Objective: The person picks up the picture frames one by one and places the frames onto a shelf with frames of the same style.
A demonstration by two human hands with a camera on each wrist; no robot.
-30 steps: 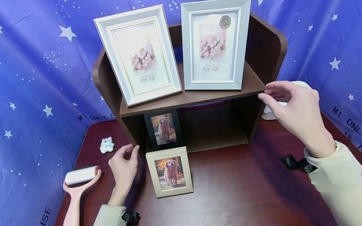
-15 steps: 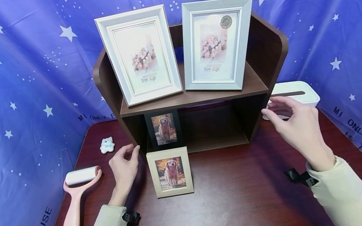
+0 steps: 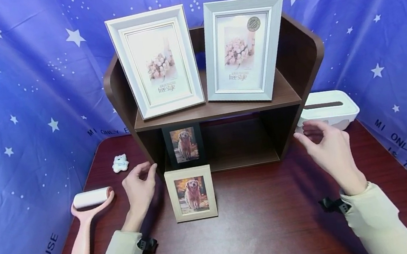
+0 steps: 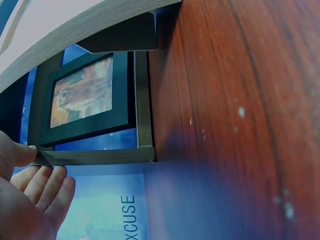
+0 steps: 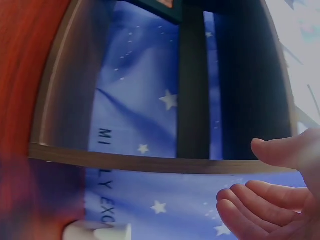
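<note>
A dark brown two-tier desk shelf [image 3: 216,110] stands at the back of the table. My left hand [image 3: 139,188] pinches the front edge of its left side panel [image 4: 95,157], thumb inside and fingers outside. Beside the right side panel [image 5: 150,161], my right hand [image 3: 329,150] holds nothing; thumb and loosely bent fingers straddle the panel's line with a gap. A white photo frame [image 3: 129,68] and a grey one [image 3: 274,47] lean on the upper tier. On the lower tier is a black frame [image 4: 120,90] with a dog picture. A cream frame [image 3: 194,216] stands in front.
A pink-handled lint roller [image 3: 82,239] and a small white bear figure [image 3: 120,163] lie on the table's left side. Behind my right hand sits a white tissue box [image 3: 345,109]. Blue star-printed cloth [image 3: 25,82] hangs around the table.
My right hand has moved down along the shelf's right side panel, away from the upper board's corner, uncovering the tissue box. The left hand has stayed in place.
</note>
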